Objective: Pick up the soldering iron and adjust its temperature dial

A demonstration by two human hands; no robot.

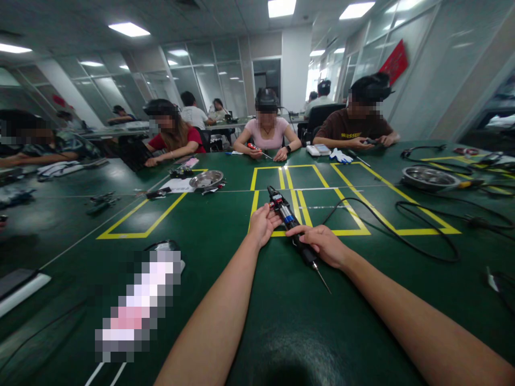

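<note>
Electric screwdriver [288,217] slants between both hands [263,224] [325,244], touching each.

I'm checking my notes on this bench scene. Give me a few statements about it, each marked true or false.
1. The right hand touches the powered screwdriver. True.
2. The screwdriver points away from the wearer. False: its thin bit points back toward the wearer's side.
3. The work surface is plain white. False: the tabletop is green with yellow markings.
4. A co-worker in pink has a red-handled tool in hand. True.
5. Blue-and-white gloves lie on the tabletop. True.
</note>
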